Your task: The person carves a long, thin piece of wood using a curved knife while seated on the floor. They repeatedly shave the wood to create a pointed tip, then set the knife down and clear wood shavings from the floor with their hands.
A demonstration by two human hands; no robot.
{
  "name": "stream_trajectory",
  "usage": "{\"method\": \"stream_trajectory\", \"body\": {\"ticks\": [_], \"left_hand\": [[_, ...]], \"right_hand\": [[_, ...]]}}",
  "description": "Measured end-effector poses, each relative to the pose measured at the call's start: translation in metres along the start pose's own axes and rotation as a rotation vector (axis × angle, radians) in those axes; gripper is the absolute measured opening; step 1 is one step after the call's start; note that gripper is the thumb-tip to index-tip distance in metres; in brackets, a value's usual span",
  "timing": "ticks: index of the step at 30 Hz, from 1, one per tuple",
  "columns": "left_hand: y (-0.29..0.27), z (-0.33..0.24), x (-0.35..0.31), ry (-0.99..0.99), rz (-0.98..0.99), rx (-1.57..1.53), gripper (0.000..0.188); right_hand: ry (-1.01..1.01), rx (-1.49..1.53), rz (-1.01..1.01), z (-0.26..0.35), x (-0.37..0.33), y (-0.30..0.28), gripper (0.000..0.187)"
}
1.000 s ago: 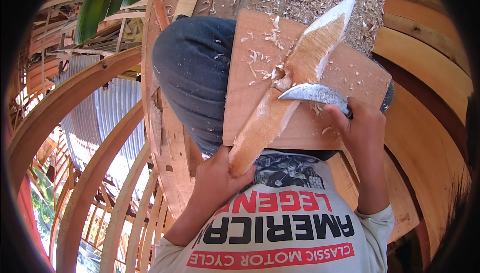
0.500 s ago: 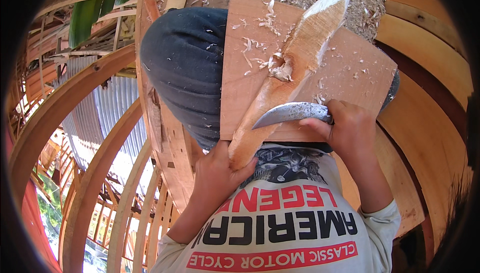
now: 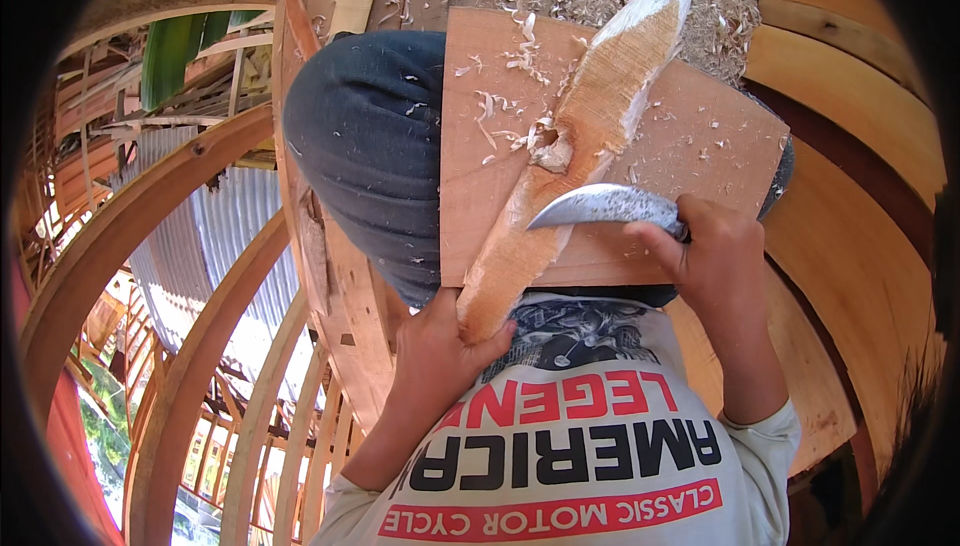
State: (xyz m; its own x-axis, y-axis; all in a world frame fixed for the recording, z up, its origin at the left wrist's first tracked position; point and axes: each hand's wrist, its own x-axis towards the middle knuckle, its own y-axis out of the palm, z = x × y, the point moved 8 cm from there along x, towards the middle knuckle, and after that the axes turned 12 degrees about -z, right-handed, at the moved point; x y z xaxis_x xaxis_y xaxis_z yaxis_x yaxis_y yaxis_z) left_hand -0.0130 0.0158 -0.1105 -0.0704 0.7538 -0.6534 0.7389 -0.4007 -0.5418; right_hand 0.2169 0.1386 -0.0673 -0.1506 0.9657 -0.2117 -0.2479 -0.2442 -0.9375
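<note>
My left hand [image 3: 440, 351] sits just below the middle of the frame, fingers wrapped tight around the lower end of a long carved wood piece [image 3: 590, 136]. That piece runs diagonally from my grip up to the top right of centre, where it tapers to a pale point. It lies on a flat wooden board [image 3: 700, 146], which rests across my lap over the dark trouser leg [image 3: 370, 166]. My right hand [image 3: 725, 256], right of centre, is clenched on the handle of a curved knife [image 3: 600, 208]. The blade points left, and its tip touches the wood piece about midway along its length, just below a rough knot. Loose shavings [image 3: 510, 56] are scattered over the board and piled thicker on the surface above it at the top of the frame. Curved timber ribs [image 3: 190, 346] fill the left side.
</note>
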Motion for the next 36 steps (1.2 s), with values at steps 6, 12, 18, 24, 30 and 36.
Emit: {"method": "stream_trajectory", "body": {"ticks": [6, 12, 18, 24, 30, 36], "left_hand": [[0.001, 0.002, 0.002, 0.057, -0.064, -0.024, 0.055], [0.001, -0.002, 0.003, 0.009, -0.021, 0.006, 0.05], [0.001, 0.0, 0.002, 0.01, -0.001, 0.005, 0.048], [0.005, 0.003, 0.004, -0.021, 0.027, -0.013, 0.048], [0.006, 0.006, 0.01, 0.032, 0.017, -0.223, 0.053], [0.013, 0.018, 0.01, -0.052, 0.143, -0.345, 0.05]], "right_hand": [[-0.075, 0.056, 0.048, 0.015, -0.014, 0.023, 0.056], [-0.077, 0.019, -0.019, 0.009, -0.009, 0.023, 0.059], [-0.027, -0.134, -0.168, -0.016, 0.012, 0.006, 0.061], [-0.012, -0.161, -0.15, -0.015, 0.017, -0.007, 0.058], [-0.071, 0.133, 0.021, 0.026, -0.015, 0.009, 0.054], [-0.13, 0.181, 0.055, 0.035, -0.016, 0.014, 0.053]]}}
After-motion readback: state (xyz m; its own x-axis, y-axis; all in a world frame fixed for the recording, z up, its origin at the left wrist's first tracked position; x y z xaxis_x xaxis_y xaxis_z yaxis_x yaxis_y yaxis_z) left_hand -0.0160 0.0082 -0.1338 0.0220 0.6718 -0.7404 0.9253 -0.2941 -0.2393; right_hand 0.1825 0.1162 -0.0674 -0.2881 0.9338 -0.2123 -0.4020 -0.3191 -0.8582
